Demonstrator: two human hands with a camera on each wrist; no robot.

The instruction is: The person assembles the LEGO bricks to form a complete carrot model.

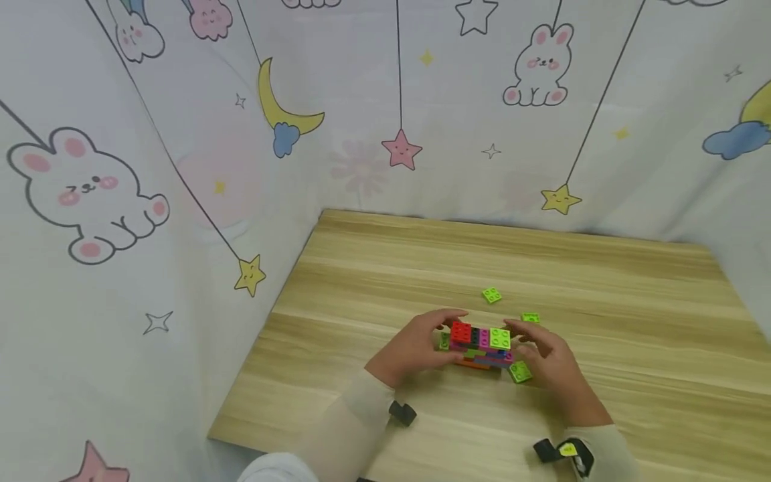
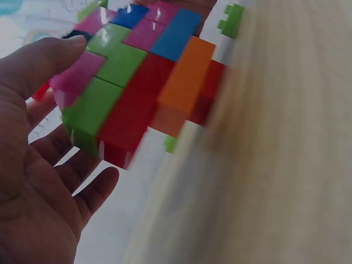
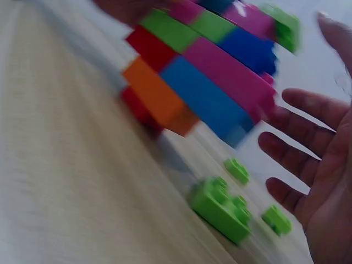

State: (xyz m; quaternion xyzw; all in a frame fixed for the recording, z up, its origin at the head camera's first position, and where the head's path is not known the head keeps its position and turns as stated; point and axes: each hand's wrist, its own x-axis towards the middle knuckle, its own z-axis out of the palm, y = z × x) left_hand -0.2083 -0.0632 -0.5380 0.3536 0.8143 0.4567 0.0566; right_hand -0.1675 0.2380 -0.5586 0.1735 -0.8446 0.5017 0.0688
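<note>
A stack of coloured toy building bricks (image 1: 480, 353) stands between the two hands, red, black, pink and lime pieces along its top. Orange and red bricks form its lowest layers in the left wrist view. My left hand (image 1: 417, 345) holds its left end, thumb across the near face and fingers on the far side, partly hidden. At the other end, my right hand (image 1: 551, 367) surrounds the corner loosely; in the right wrist view its fingers (image 3: 300, 151) are spread and the thumb stands apart from the bricks.
Loose lime bricks lie on the wooden table (image 1: 361, 268): one lime brick (image 1: 521, 371) beside the right hand, another (image 1: 444, 341) by the left fingers, and two farther back, a flat one (image 1: 492, 295) and one (image 1: 531, 317) behind the right hand. Patterned white curtains (image 1: 361, 87) enclose the table.
</note>
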